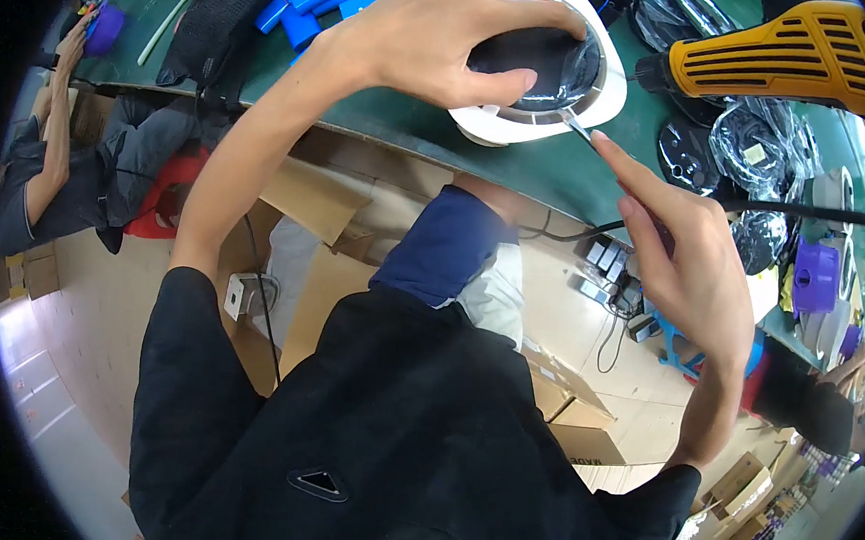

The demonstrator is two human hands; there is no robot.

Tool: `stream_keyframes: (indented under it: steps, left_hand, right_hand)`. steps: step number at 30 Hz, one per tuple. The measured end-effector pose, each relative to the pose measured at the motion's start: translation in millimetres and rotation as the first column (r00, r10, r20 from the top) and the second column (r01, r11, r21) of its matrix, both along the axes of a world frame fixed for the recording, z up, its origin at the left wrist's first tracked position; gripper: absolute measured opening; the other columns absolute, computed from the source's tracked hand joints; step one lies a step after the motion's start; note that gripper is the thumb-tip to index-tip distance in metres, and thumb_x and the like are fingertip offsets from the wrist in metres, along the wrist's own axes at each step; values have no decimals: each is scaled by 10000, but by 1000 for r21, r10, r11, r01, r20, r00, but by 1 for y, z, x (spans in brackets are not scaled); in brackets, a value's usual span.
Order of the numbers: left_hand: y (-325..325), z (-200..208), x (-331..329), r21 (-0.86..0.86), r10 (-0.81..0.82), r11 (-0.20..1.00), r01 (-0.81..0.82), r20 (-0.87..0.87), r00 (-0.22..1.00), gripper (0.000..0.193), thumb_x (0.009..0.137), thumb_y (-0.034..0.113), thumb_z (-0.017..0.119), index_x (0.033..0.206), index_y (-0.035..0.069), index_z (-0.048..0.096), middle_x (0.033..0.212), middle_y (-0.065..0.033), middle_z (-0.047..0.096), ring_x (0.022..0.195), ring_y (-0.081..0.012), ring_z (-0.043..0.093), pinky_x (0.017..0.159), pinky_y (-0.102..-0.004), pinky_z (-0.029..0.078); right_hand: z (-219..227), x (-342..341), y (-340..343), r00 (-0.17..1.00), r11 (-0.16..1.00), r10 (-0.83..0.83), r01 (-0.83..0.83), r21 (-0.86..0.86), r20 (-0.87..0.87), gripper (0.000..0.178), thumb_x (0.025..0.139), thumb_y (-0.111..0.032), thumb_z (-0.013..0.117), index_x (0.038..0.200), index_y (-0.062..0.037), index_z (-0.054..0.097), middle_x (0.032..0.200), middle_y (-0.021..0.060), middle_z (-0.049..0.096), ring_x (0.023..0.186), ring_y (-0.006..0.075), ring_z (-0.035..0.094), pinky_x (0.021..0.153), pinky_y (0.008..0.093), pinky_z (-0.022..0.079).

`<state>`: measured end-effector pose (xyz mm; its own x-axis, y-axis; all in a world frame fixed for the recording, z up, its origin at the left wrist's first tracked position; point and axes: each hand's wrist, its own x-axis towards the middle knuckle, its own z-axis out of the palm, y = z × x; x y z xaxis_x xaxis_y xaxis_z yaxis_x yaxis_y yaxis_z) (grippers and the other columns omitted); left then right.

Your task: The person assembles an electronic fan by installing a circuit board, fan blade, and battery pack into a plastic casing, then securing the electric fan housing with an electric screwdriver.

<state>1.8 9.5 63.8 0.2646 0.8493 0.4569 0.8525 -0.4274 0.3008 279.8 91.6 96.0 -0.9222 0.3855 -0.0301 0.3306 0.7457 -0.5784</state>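
White round housing [605, 91], one black disc [537, 62], two hands [449, 30]

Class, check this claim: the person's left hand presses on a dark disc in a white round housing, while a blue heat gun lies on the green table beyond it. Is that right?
Not quite. In the head view the heat gun is yellow-orange, not blue. The rest holds: the left hand presses on the dark disc in the white round housing on the green table.

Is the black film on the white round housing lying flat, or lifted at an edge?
Mostly flat: the left hand presses the black film onto the white housing. Under the fingers, cannot tell.
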Motion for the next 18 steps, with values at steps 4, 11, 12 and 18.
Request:
stream_keyframes:
  steps: [4, 11, 12, 18]
  left_hand:
    - [14, -17, -5, 66, -109, 989, 129, -241, 964, 664, 738, 429, 597, 1347, 168, 628, 1483, -142, 473, 1345, -375, 423, 1087, -508, 363]
    - [10, -21, -6, -32, -82, 997, 77, -269, 960, 704, 714, 423, 602, 1376, 184, 609, 1513, -159, 440, 1393, -379, 394, 1129, -544, 323]
    - [14, -21, -9, -34, -81, 997, 75, -265, 961, 704, 714, 423, 602, 1376, 184, 609, 1513, -159, 440, 1393, -379, 394, 1129, -544, 323]
    - [17, -19, -10, 303, -195, 907, 293, -316, 929, 717, 815, 436, 672, 1440, 117, 524, 1443, -198, 450, 1339, -392, 421, 1078, -509, 348]
  right_hand:
    - [-3, 5, 4, 988, 982, 142, -135, 129, -52, 539, 893, 16, 608, 1420, -90, 561, 678, 210, 547, 545, 339, 531, 568, 418, 439]
    - [27, -8, -29, 941, 841, 44, -216, 496, 334, 622, 886, -3, 637, 1477, -145, 508, 632, 134, 535, 530, 300, 547, 538, 439, 428]
    - [26, -9, -37, 933, 835, -14, -187, 517, 359, 622, 887, 7, 630, 1478, -139, 505, 627, 139, 527, 523, 303, 545, 535, 439, 428]
    - [-2, 0, -17, 983, 904, -50, -31, 427, 178, 684, 819, 31, 609, 1482, -46, 463, 647, 154, 557, 470, 290, 578, 450, 412, 478]
